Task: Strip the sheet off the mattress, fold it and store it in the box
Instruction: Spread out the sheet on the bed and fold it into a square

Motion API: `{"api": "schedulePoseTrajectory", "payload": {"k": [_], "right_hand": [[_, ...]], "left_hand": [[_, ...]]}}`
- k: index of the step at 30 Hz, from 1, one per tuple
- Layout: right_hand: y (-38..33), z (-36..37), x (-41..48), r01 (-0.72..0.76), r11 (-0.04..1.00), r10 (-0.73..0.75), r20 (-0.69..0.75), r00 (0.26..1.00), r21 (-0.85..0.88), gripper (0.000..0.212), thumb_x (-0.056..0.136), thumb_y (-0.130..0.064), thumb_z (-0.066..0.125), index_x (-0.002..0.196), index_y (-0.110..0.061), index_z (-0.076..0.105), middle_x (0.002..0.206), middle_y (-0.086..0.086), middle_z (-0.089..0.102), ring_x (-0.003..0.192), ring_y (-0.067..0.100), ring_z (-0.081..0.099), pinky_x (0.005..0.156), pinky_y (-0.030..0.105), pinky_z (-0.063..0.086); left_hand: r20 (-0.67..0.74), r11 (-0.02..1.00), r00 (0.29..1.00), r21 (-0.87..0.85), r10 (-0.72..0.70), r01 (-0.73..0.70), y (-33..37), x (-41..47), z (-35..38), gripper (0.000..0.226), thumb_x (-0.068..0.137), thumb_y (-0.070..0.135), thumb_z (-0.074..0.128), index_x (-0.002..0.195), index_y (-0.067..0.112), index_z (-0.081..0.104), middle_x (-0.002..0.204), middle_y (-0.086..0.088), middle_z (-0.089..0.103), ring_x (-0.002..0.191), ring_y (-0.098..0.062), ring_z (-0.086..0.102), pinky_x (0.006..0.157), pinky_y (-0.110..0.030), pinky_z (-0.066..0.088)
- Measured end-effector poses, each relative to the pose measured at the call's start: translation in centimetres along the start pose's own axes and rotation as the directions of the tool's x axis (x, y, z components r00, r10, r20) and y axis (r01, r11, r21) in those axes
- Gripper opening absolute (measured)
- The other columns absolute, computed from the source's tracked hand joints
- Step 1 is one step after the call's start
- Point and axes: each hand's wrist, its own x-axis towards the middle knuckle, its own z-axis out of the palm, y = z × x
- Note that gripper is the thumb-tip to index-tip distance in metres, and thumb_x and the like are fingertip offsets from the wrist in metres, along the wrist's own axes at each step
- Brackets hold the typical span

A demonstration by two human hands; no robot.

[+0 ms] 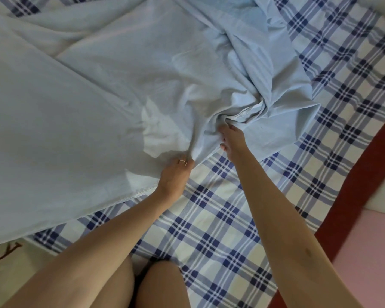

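A pale blue sheet [102,85] lies loose and rumpled over the left and middle of the bed, on top of a blue-and-white checked cover [220,218] on the mattress. My left hand [176,174], with a ring on one finger, pinches the sheet's near hem. My right hand [232,138] reaches a little farther in and grips a bunched knot of the same sheet where folds gather. No box is in view.
A dark red bed edge [365,174] runs diagonally down the right side, with a pink surface [376,252] beyond it. My bare knees [160,285] rest at the bottom middle. A pale printed surface [9,263] shows at the lower left.
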Motion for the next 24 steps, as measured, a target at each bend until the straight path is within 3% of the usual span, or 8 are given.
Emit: {"api": "schedulePoseTrajectory", "payload": {"k": [3, 7, 9, 11, 14, 19, 22, 24], "right_hand": [[0.9, -1.5, 0.5, 0.032, 0.987, -0.006, -0.169, 0.986, 0.156, 0.013, 0.089, -0.001, 0.056, 0.096, -0.012, 0.061, 0.073, -0.001, 0.054, 0.058, 0.010, 0.042, 0.051, 0.020, 0.036], [2.7, -2.1, 0.3, 0.075, 0.983, -0.119, -0.272, 0.955, -0.165, 0.015, 0.088, -0.017, 0.067, 0.101, -0.013, 0.062, 0.078, -0.007, 0.057, 0.071, 0.010, 0.050, 0.057, 0.013, 0.040], [2.3, -1.4, -0.1, 0.088, 0.979, -0.134, -0.255, 0.957, -0.185, 0.010, 0.087, -0.022, 0.067, 0.094, -0.016, 0.062, 0.072, -0.010, 0.056, 0.067, 0.007, 0.049, 0.058, 0.012, 0.038], [1.4, -1.0, -0.2, 0.037, 0.998, -0.047, -0.240, 0.970, -0.046, 0.006, 0.089, -0.014, 0.063, 0.093, -0.018, 0.064, 0.075, -0.005, 0.060, 0.068, 0.007, 0.049, 0.066, 0.015, 0.045], [0.5, -1.3, -0.2, 0.019, 0.995, -0.006, -0.136, 0.991, 0.097, 0.019, 0.089, -0.005, 0.062, 0.085, -0.024, 0.062, 0.081, 0.004, 0.064, 0.067, 0.014, 0.045, 0.064, 0.022, 0.046], [-1.4, -2.0, -0.2, 0.256, 0.964, -0.265, -0.145, 0.953, -0.077, 0.013, 0.089, -0.010, 0.063, 0.077, -0.013, 0.058, 0.058, -0.009, 0.047, 0.049, 0.003, 0.038, 0.048, 0.017, 0.032], [-2.3, -1.8, -1.4, 0.337, 0.914, -0.388, -0.245, 0.889, -0.225, 0.037, 0.085, -0.019, 0.069, 0.055, -0.021, 0.048, 0.038, -0.018, 0.044, 0.039, -0.002, 0.040, 0.045, 0.008, 0.030], [-2.5, -1.9, -2.1, 0.319, 0.926, -0.372, -0.340, 0.864, -0.203, 0.045, 0.081, -0.028, 0.074, 0.049, -0.019, 0.045, 0.042, -0.015, 0.048, 0.042, 0.001, 0.044, 0.045, 0.011, 0.035]], "left_hand": [[0.077, 0.999, 0.996, -0.012, -0.037, 0.038, 0.3, 0.0, -0.3, 0.052, 0.057, -0.015, 0.076, 0.105, -0.002, 0.061, 0.084, -0.013, 0.065, 0.068, -0.026, 0.063, 0.044, -0.028, 0.046], [0.104, 0.999, 0.994, 0.022, -0.037, 0.035, 0.7, 0.1, -0.3, 0.056, 0.071, -0.017, 0.062, 0.125, -0.003, 0.050, 0.116, -0.016, 0.059, 0.094, -0.028, 0.061, 0.061, -0.031, 0.047], [0.105, 0.999, 0.994, 0.031, -0.043, 0.040, 0.5, 0.2, -0.4, 0.059, 0.059, -0.015, 0.075, 0.115, -0.003, 0.058, 0.107, -0.015, 0.065, 0.085, -0.027, 0.065, 0.053, -0.030, 0.051], [0.088, 0.999, 0.995, -0.019, -0.038, 0.040, 0.3, -0.1, -0.5, 0.055, 0.055, -0.007, 0.082, 0.106, -0.001, 0.063, 0.094, -0.013, 0.068, 0.076, -0.025, 0.067, 0.046, -0.029, 0.051], [0.062, 0.992, 0.997, -0.110, -0.050, 0.057, 0.4, -0.5, -1.6, 0.035, 0.075, 0.007, 0.070, 0.109, 0.003, 0.060, 0.088, -0.012, 0.066, 0.074, -0.028, 0.065, 0.049, -0.032, 0.048], [-0.125, 0.945, 0.970, -0.280, -0.210, 0.168, -0.7, 0.2, -3.9, 0.013, 0.077, 0.003, 0.054, 0.089, 0.006, 0.055, 0.081, -0.015, 0.060, 0.067, -0.037, 0.058, 0.055, -0.031, 0.032], [-0.213, 0.924, 0.944, -0.341, -0.254, 0.172, -2.0, 0.8, -5.5, 0.009, 0.073, 0.001, 0.053, 0.079, 0.007, 0.053, 0.072, -0.012, 0.054, 0.062, -0.035, 0.053, 0.056, -0.028, 0.027], [-0.233, 0.912, 0.936, -0.378, -0.263, 0.161, -2.7, 1.1, -6.5, 0.010, 0.071, 0.000, 0.053, 0.076, 0.008, 0.052, 0.067, -0.006, 0.047, 0.061, -0.032, 0.048, 0.057, -0.028, 0.027]]}}
